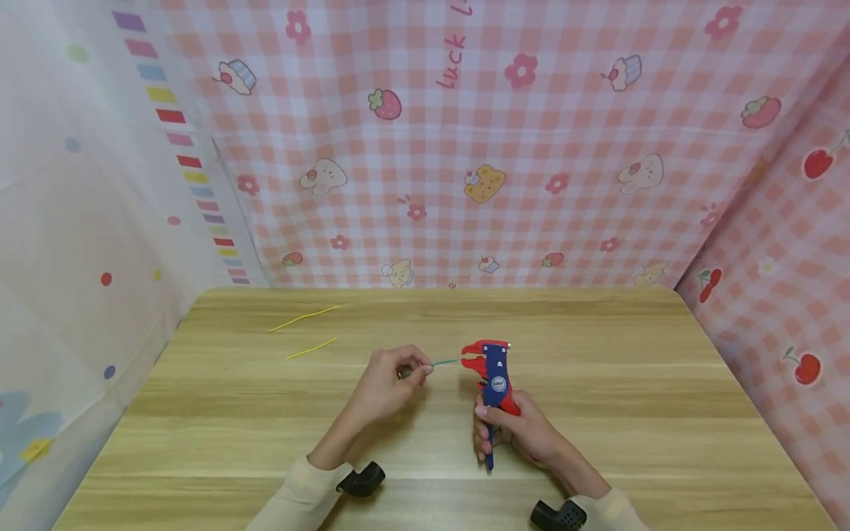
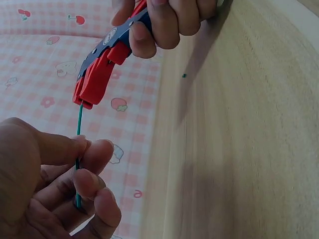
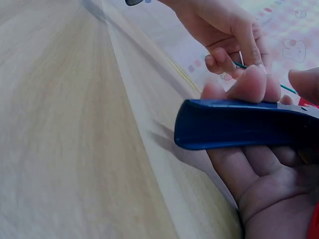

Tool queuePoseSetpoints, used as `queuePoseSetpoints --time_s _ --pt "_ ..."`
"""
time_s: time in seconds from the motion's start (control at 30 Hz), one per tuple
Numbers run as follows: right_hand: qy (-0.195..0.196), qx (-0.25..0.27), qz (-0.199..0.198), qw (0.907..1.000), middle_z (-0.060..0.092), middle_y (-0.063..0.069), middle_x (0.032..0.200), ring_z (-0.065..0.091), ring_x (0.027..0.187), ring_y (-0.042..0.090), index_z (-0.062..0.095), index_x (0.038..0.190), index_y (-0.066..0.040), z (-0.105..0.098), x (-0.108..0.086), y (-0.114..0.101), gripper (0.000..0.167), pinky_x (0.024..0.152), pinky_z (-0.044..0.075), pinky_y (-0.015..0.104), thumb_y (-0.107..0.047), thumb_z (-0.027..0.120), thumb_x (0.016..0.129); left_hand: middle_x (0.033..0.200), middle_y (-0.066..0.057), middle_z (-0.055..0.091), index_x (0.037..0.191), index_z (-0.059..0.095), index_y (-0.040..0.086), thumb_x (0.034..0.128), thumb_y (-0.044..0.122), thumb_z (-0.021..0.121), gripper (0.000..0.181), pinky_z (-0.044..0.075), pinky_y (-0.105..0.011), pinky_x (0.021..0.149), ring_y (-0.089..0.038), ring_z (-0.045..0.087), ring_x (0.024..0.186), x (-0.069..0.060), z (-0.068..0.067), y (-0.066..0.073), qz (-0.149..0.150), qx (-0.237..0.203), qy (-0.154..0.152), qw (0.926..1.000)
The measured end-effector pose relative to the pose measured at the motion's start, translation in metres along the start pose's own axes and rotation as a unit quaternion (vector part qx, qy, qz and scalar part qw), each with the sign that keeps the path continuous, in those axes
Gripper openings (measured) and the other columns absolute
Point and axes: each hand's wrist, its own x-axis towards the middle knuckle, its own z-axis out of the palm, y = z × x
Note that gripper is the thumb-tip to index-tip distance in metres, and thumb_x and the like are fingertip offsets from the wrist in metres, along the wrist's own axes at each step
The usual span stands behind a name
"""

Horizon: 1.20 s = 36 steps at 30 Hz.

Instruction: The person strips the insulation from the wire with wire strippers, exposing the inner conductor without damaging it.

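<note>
A thin green wire [image 1: 445, 362] is pinched between the thumb and index finger of my left hand [image 1: 388, 383]; its other end passes down behind the curled fingers in the left wrist view. My right hand [image 1: 531, 433] grips the handles of a red and blue wire stripper [image 1: 496, 369], its head pointing left. At the mouth of the stripper's jaws lies the wire's tip; whether it is inside them I cannot tell. The blue handle [image 3: 234, 124] runs across the right palm, with the fingers wrapped over it.
Two yellow wires [image 1: 305, 318] [image 1: 311, 349] lie at the back left of the wooden table [image 1: 617, 369]. A tiny green scrap [image 2: 184, 75] is on the tabletop beneath the stripper. Checked pink cloth [image 1: 425, 147] hangs behind the table's back edge.
</note>
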Motion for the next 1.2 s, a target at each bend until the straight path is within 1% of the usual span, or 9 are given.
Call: queuePoseSetpoints --time_s 0.13,0.2,0.37,0.47,0.7,0.8,0.97,1.1,1.2 --pt "-0.001 -0.002 0.016 0.9999 0.065 0.004 0.09 0.07 0.081 0.018 0.043 0.118 0.006 -0.003 -0.002 -0.002 0.023 0.083 0.062 0.037 -0.015 0.048 0.109 0.077 -0.015 0.073 0.095 0.071 0.0 0.0964 0.005 0.068 0.006 0.043 -0.019 0.054 -0.033 0.068 0.069 0.002 0.0 0.001 -0.004 -0.001 -0.004 1.0" --pt "-0.002 -0.004 0.022 0.9998 0.066 0.004 0.091 0.07 0.082 0.018 0.042 0.119 0.007 -0.004 -0.003 -0.003 0.025 0.084 0.062 0.037 -0.016 0.048 0.109 0.077 -0.014 0.073 0.096 0.072 0.0 0.0964 0.005 0.069 0.006 0.043 -0.019 0.055 -0.03 0.068 0.069 0.003 -0.002 0.001 -0.007 0.003 -0.003 1.0" --pt "-0.01 -0.011 0.016 0.9998 0.067 0.004 0.092 0.071 0.082 0.017 0.039 0.121 0.011 -0.007 -0.005 -0.004 0.028 0.084 0.062 0.039 -0.013 0.046 0.109 0.076 -0.008 0.072 0.094 0.072 0.003 0.0962 0.007 0.069 0.006 0.043 -0.019 0.056 -0.023 0.067 0.069 0.004 -0.008 0.001 -0.005 0.03 0.013 0.9995" --pt "-0.009 -0.013 0.007 0.9999 0.068 0.004 0.092 0.072 0.081 0.017 0.038 0.12 0.013 -0.01 -0.005 -0.005 0.028 0.083 0.062 0.039 -0.011 0.046 0.109 0.075 -0.007 0.072 0.094 0.072 0.003 0.0963 0.007 0.069 0.006 0.044 -0.019 0.055 -0.021 0.066 0.068 0.004 -0.011 -0.001 0.001 0.035 0.017 0.9992" --pt "-0.019 -0.018 -0.034 0.9991 0.069 0.005 0.093 0.072 0.08 0.016 0.044 0.117 0.008 -0.016 -0.004 -0.009 0.018 0.082 0.063 0.038 -0.007 0.042 0.109 0.077 -0.008 0.073 0.094 0.072 0.003 0.0962 0.008 0.07 0.006 0.047 -0.02 0.058 -0.013 0.064 0.068 0.003 -0.017 -0.009 0.005 0.045 0.019 0.9988" --pt "-0.017 -0.018 -0.04 0.9989 0.069 0.005 0.092 0.072 0.08 0.015 0.046 0.117 0.006 -0.019 -0.005 -0.013 0.016 0.082 0.063 0.038 -0.007 0.042 0.109 0.08 -0.009 0.074 0.094 0.073 0.003 0.0968 0.009 0.07 0.007 0.048 -0.021 0.061 -0.012 0.064 0.07 0.002 -0.02 -0.011 0.003 0.054 0.021 0.9983" --pt "-0.013 -0.011 -0.042 0.999 0.069 0.005 0.093 0.071 0.081 0.015 0.048 0.117 0.003 -0.023 -0.007 -0.016 0.015 0.082 0.062 0.037 -0.007 0.042 0.109 0.081 -0.009 0.075 0.094 0.074 0.005 0.0964 0.01 0.07 0.007 0.05 -0.021 0.063 -0.012 0.065 0.07 -0.001 -0.025 -0.017 -0.005 0.065 0.032 0.9974" --pt "-0.008 -0.018 -0.043 0.9989 0.069 0.004 0.093 0.071 0.081 0.015 0.048 0.117 0.003 -0.025 -0.008 -0.018 0.015 0.082 0.062 0.036 -0.008 0.042 0.109 0.08 -0.007 0.075 0.094 0.074 0.006 0.0957 0.009 0.071 0.005 0.05 -0.021 0.064 -0.011 0.064 0.071 -0.004 -0.029 -0.023 -0.013 0.072 0.042 0.9964" --pt "-0.006 -0.025 -0.05 0.9984 0.069 0.005 0.093 0.07 0.081 0.016 0.049 0.117 0.003 -0.028 -0.009 -0.02 0.015 0.083 0.062 0.037 -0.007 0.041 0.109 0.081 -0.007 0.075 0.093 0.074 0.006 0.0952 0.009 0.071 0.004 0.051 -0.021 0.065 -0.01 0.064 0.071 -0.006 -0.033 -0.026 -0.013 0.077 0.047 0.9958"
